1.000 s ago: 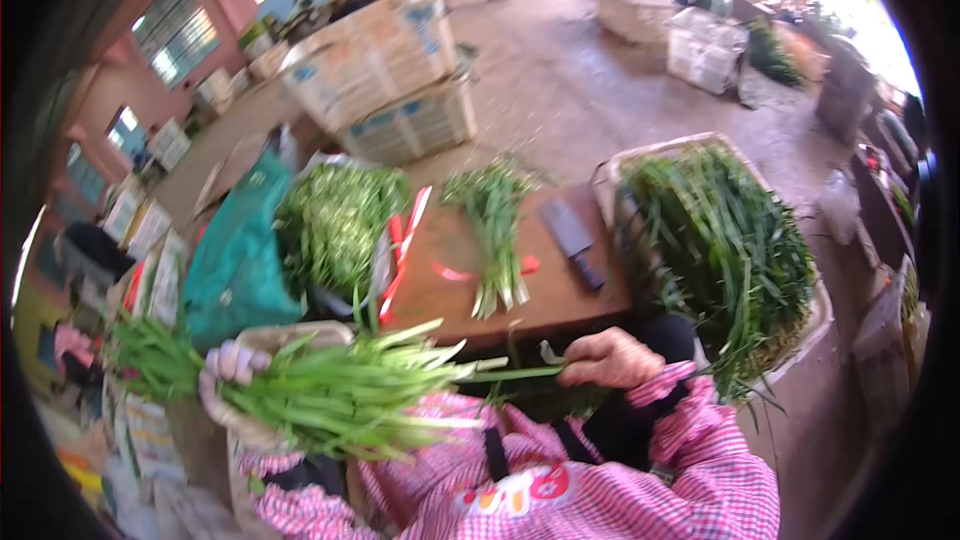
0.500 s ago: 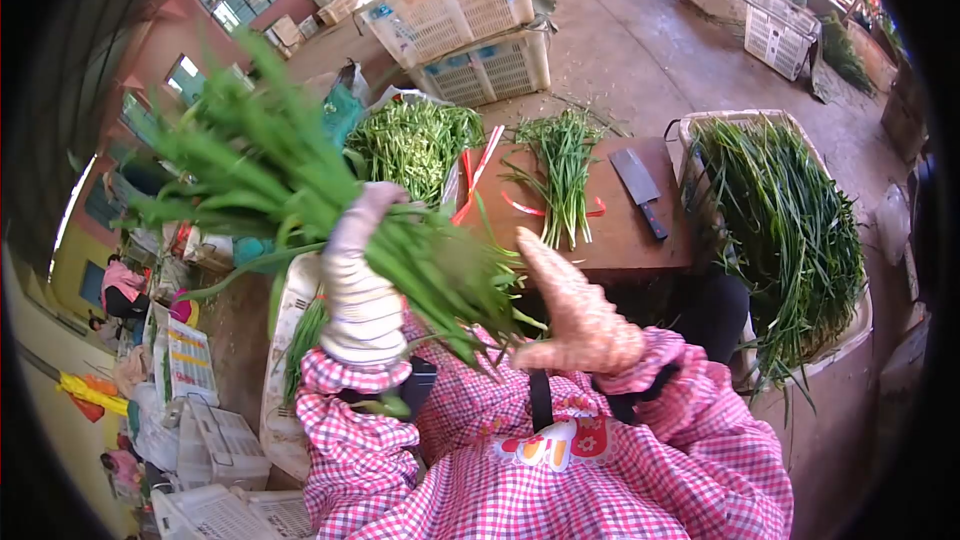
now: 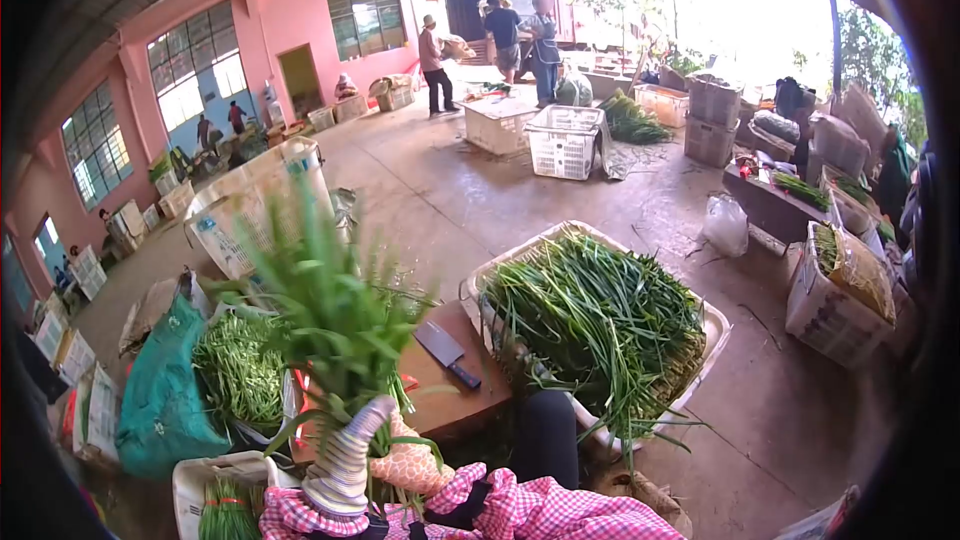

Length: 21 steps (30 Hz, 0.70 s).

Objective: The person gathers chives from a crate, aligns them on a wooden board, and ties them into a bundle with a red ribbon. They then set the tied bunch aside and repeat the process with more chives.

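My left hand, in a striped glove, is closed around a bunch of green chives. The bunch stands upright, its leaf tips blurred by motion. Close against its lower part is my right hand, in a patterned glove; the left hand and leaves hide its fingers. Beyond the hands, a cleaver lies on a brown board. The held bunch mostly covers other greens and red ties on that board. To the right, a white crate is heaped with loose chives.
Cut greens lie left of the board beside a teal sack. A crate at lower left holds a tied bundle. Stacked crates stand beyond. Several people work farther off, near a white basket.
The view has swung up and to the right. The bunch went from slanting leftward to upright. My right hand, spread and apart from the left before, is now close against the bunch.
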Available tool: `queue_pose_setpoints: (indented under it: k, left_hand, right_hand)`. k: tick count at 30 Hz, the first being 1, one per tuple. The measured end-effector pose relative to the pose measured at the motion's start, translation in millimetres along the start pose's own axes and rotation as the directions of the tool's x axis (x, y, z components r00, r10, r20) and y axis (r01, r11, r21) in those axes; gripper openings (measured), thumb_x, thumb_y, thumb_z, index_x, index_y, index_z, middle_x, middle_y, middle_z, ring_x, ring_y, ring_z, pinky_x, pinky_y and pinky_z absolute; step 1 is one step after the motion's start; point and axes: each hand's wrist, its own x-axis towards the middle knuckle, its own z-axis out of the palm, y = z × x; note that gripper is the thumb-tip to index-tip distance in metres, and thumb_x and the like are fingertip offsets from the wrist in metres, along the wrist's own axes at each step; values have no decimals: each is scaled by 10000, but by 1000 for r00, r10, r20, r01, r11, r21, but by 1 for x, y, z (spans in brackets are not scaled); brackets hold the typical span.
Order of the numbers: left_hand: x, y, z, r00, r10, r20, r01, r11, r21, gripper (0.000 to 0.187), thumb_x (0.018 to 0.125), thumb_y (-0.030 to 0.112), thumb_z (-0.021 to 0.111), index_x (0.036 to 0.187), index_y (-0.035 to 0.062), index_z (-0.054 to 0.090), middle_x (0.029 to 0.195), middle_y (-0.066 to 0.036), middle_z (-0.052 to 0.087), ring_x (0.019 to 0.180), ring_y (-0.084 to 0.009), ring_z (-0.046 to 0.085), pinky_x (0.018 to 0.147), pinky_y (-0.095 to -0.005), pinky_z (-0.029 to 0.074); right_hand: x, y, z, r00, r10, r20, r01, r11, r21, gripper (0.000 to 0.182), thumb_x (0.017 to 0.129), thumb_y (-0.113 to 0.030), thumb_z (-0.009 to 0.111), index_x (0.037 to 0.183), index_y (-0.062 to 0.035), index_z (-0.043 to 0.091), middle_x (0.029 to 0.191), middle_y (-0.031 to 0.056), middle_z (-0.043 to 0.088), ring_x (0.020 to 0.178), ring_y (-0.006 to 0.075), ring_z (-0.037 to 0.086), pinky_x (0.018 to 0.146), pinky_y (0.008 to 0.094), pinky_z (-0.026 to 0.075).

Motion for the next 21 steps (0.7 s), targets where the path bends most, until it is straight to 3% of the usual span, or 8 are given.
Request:
queue_pose_setpoints:
  k: [2, 5, 8, 10, 12, 16, 19, 21]
  left_hand:
    - [-1, -3, 7, 987, 30, 159, -26, 999, -23, 629, 782, 73, 727, 1339, 25, 438, 1240, -78, 577, 1098, -167, 556, 942, -322, 456]
    - [6, -2, 10, 929, 113, 353, -65, 988, -143, 765, 771, 66, 728, 1421, 21, 328, 1310, -96, 519, 1197, -187, 493, 1029, -339, 378]
    - [3, 9, -2, 919, 128, 373, -99, 991, -96, 780, 788, 97, 723, 1444, 33, 306, 1356, -94, 483, 1243, -188, 455, 1067, -350, 330]
    - [-1, 5, -32, 912, 68, 404, -53, 997, -48, 706, 810, 156, 718, 1413, 17, 378, 1390, -103, 468, 1284, -197, 427, 1086, -360, 300]
    - [-17, 27, -63, 900, -50, 433, 83, 995, -58, 589, 814, 172, 720, 1333, 8, 494, 1364, -118, 505, 1274, -208, 453, 1071, -371, 328]
    - [-28, 14, -155, 913, 154, 378, -68, 970, -233, 370, 926, 293, 568, 891, -65, 656, 971, -231, 656, 972, -309, 629, 836, -415, 522]
    - [-33, -13, -208, 989, 101, 107, -63, 949, -310, 441, 960, 336, 482, 755, -33, 608, 887, -230, 657, 844, -324, 657, 729, -443, 551]
    - [-33, -64, -246, 986, -143, 87, 158, 965, -208, 430, 933, 379, 536, 1037, -33, 604, 1045, -196, 644, 982, -311, 632, 831, -436, 531]
  right_hand:
    - [4, 14, -2, 994, -93, -56, 98, 991, 95, 804, 718, -228, 760, 1366, -23, 331, 1130, 175, 603, 1033, 259, 589, 906, 372, 474]
    - [15, 49, -5, 1000, 14, 22, -17, 988, 153, 428, 761, -201, 722, 1116, -6, 582, 1006, 99, 656, 914, 217, 619, 842, 361, 495]
    - [22, 28, -8, 972, -139, -190, 200, 914, 353, 375, 757, -199, 730, 1048, 7, 615, 993, 77, 665, 880, 204, 628, 796, 351, 506]
    - [37, 27, -19, 996, -15, -86, 60, 833, 551, 357, 755, -153, 716, 1062, 0, 618, 965, 75, 667, 875, 202, 633, 783, 364, 517]
    - [41, 23, -34, 987, 117, 109, -156, 557, 816, 345, 762, -162, 695, 1061, -5, 626, 939, 83, 667, 843, 219, 643, 779, 385, 528]
    - [59, 43, -54, 901, 267, 342, -406, 239, 882, 398, 781, -282, 675, 1057, 0, 625, 924, 127, 673, 785, 263, 655, 734, 395, 553]
    - [76, 76, -69, 912, 254, 323, -397, 341, 852, 443, 816, -349, 667, 1060, 19, 628, 910, 135, 679, 779, 268, 666, 732, 404, 564]
    - [81, 87, -74, 909, 269, 317, -402, 377, 834, 441, 816, -341, 667, 1065, 21, 628, 927, 142, 681, 783, 279, 672, 728, 420, 570]
